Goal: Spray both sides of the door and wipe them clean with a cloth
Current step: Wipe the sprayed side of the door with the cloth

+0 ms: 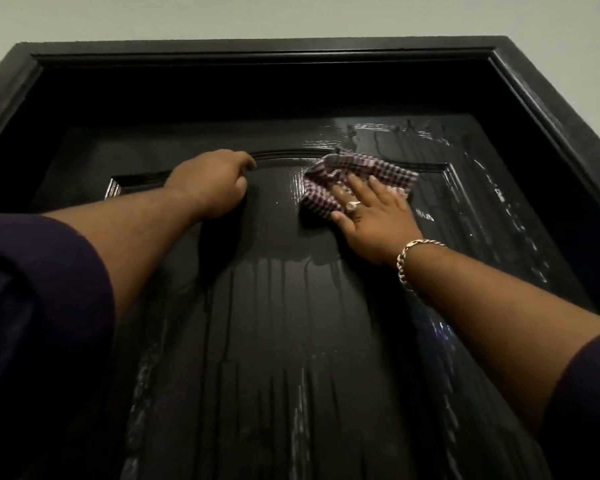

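Note:
A black panelled door (274,306) fills the view, seen from below, wet with streaks and drips running down it. My right hand (371,216) lies flat on a checked purple-and-white cloth (357,178), pressing it against the upper part of the raised panel. A ring and a chain bracelet show on that hand and wrist. My left hand (212,185) rests against the door to the left of the cloth, its fingers curled at the panel's arched moulding, with nothing visible in it. No spray bottle is in view.
The black door frame (541,84) surrounds the door at the top and right. Pale wall (291,15) rises above it. My dark purple sleeves sit at the lower left and lower right corners.

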